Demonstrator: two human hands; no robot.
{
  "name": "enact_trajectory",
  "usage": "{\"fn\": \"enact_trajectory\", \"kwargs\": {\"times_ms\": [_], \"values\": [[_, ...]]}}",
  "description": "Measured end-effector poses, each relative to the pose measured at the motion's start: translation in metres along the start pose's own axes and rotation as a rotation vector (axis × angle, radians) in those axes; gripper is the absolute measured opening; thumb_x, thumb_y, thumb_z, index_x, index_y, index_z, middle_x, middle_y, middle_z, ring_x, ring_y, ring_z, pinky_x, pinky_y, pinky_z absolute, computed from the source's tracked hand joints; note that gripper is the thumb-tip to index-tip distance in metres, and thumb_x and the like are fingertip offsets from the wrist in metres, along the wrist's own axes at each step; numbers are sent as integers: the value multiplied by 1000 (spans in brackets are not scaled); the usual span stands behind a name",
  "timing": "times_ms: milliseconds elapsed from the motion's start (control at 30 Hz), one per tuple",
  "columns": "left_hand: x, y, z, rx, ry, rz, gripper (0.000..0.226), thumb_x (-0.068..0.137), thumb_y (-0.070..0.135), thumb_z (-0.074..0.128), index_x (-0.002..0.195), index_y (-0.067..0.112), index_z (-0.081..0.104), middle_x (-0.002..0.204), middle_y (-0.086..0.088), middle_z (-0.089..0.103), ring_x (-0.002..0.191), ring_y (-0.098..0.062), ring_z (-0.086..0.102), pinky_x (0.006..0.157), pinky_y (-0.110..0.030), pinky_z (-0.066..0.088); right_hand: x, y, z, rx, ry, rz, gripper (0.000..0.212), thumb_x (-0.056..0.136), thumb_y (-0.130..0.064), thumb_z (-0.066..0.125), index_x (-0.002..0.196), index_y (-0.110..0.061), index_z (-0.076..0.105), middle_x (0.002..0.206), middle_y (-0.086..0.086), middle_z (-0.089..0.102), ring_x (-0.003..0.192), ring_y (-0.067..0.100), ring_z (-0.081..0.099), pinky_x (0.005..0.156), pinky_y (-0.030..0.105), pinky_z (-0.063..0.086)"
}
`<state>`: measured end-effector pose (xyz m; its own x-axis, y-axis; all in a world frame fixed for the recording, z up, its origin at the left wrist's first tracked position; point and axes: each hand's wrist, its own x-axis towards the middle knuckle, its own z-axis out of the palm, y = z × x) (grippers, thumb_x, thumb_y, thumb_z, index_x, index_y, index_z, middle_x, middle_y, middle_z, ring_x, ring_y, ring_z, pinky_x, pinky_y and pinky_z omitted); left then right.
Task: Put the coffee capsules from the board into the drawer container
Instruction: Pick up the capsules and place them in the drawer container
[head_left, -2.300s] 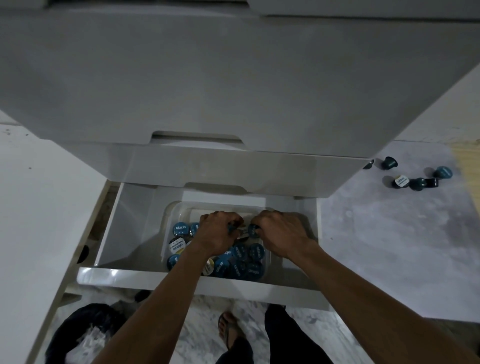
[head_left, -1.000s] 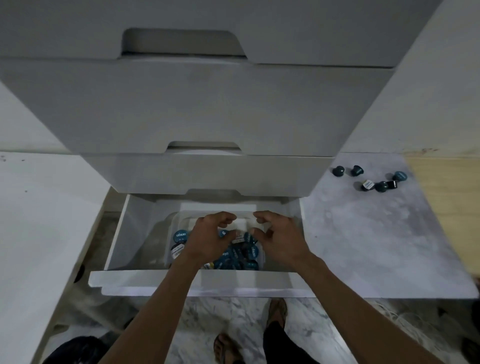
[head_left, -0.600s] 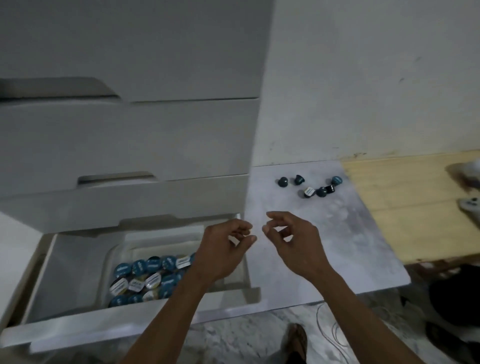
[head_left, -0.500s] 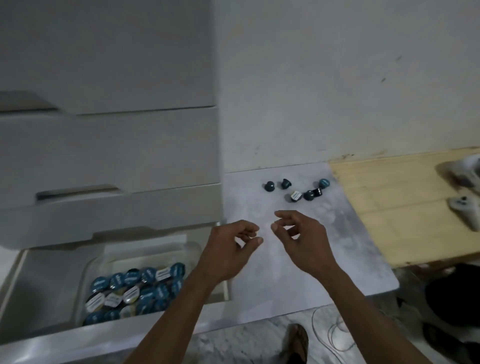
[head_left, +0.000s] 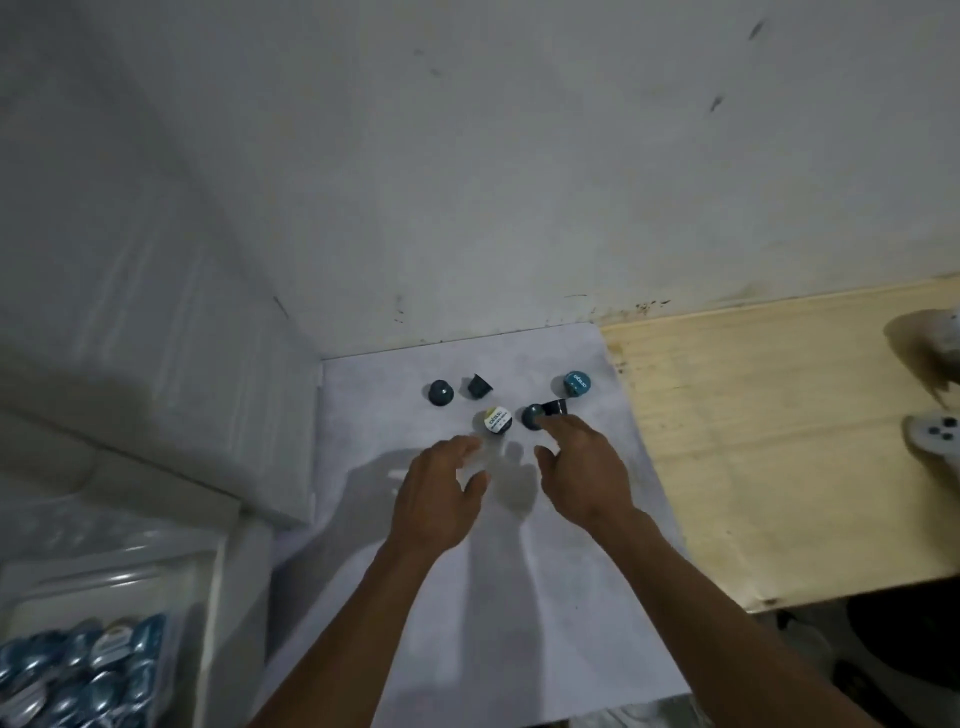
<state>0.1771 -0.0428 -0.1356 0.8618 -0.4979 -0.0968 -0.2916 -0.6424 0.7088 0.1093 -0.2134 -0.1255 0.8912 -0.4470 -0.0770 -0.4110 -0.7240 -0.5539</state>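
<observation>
Coffee capsules (head_left: 497, 420) lie six on the board (head_left: 493, 597), just beyond both sets of loosely spread, empty fingers, the right hand (head_left: 582, 473) nearly touching a teal one, the left hand (head_left: 436, 499) just short of the white-lidded one (print unreadable): light, rigid, probably best pinched by their sides.

Capsule lids (head_left: 497, 420) carry print, too blurry.

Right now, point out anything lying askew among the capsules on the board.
Two stand out: one dark capsule at the back and a black one by the right hand lie tipped on their sides. The others sit flat. Nothing looks spilled.
</observation>
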Motion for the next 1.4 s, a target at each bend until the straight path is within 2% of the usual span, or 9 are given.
{"fn": "enact_trajectory", "kwargs": {"times_ms": [300, 500, 633, 833, 900, 1000, 1067, 1233, 1400], "values": [[69, -9, 50, 71, 39, 10, 47, 87, 24, 68, 132, 19, 52, 134, -2, 56, 125, -21, 49, 102, -38, 45, 60, 31, 50, -272, -131, -118, 43, 96, -16, 48, 139, -18, 44, 144, 8, 42, 115, 31, 56, 81, 44, 56], [86, -17, 63, 103, 17, 23, 30, 88, 21, 64, 118, 19, 61, 117, -3, 65, 109, -24, 57, 91, -43, 50, 68, 35, 62, -291, -164, -160, 34, 95, -15, 55, 128, -12, 53, 122, 10, 53, 96, 27, 61, 76, 37, 57], [84, -25, 63, 105, 45, 59, 22, 89, 20, 63, 111, 20, 64, 107, -2, 68, 101, -24, 60, 85, -45, 52, 57, 37, 65, -307, -143, -171, 23, 95, -13, 54, 118, -12, 58, 110, 10, 57, 79, 27, 62, 62, 37, 54], [70, -37, 64, 45, 97, 100, 24, 87, 20, 69, 110, 18, 65, 107, 1, 69, 97, -18, 62, 85, -42, 54, 44, 41, 62, -173, -167, -159, 22, 96, -14, 53, 117, -13, 59, 110, 10, 59, 85, 27, 62, 73, 35, 54], [65, -39, 65, 27, 109, 87, 27, 86, 22, 70, 112, 16, 66, 108, 1, 69, 99, -18, 62, 87, -41, 54, 39, 44, 59, -68, -137, -135, 21, 93, -12, 57, 114, -12, 58, 113, 13, 57, 85, 31, 62, 73, 38, 55], [58, -41, 66, -4, 127, 81, 27, 84, 23, 72, 111, 16, 67, 108, 1, 70, 99, -16, 62, 87, -41, 55, 27, 49, 60, 4, -109, -144, 42, 93, -15, 60, 134, -15, 50, 130, 13, 49, 93, 32, 62, 77, 39, 57], [54, -41, 65, -31, 148, 86, 28, 83, 19, 74, 110, 16, 67, 107, 1, 70, 97, -16, 63, 86, -42, 55, 21, 56, 65, 16, -68, -185, 47, 94, -18, 58, 140, -19, 46, 126, 11, 48, 89, 28, 61, 71, 38, 58], [42, -44, 70, -59, 204, 99, 30, 82, 19, 76, 109, 10, 69, 104, -3, 71, 95, -16, 65, 85, -40, 58, 10, 67, 77, 144, 100, -175, 23, 92, -25, 64, 113, -17, 60, 108, 4, 58, 83, 18, 58, 72, 32, 57], [37, -51, 77, -84, 229, 110, 33, 81, 22, 76, 108, 5, 68, 106, -7, 72, 99, -19, 67, 87, -40, 58, 4, 80, 88, 185, 234, -196, 26, 84, -20, 72, 107, -11, 65, 107, 8, 68, 94, 24, 64, 80, 40, 56]]}}
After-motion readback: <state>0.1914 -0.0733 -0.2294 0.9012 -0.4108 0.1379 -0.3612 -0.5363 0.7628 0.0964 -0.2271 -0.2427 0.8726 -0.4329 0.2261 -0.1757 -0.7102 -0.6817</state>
